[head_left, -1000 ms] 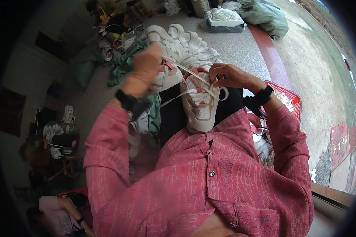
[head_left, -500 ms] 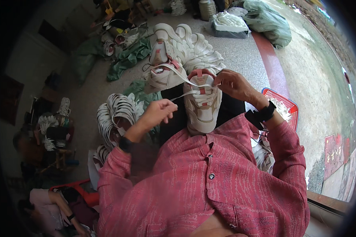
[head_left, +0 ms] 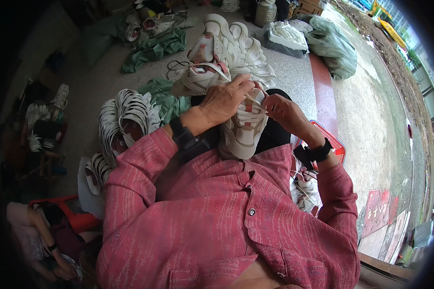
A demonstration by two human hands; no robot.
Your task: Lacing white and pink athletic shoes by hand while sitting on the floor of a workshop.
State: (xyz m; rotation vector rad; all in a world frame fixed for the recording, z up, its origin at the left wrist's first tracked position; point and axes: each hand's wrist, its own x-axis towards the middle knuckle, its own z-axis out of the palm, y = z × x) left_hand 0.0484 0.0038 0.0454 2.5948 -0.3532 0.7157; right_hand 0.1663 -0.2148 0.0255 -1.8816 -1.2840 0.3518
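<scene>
White and pink, the sneaker (head_left: 243,130) lies on my lap, its toe pointing toward me. My left hand (head_left: 226,98) rests over its upper part, fingers curled and pinching the white lace (head_left: 248,115). My right hand (head_left: 282,108) is just beside, at the shoe's right side, fingers pressed together on the same lace. More sneakers (head_left: 217,53) are piled on the floor beyond

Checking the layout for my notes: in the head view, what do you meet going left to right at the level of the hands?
Stack of white shoe uppers → left hand → cream sneaker on the lap → right hand → red basket.
</scene>
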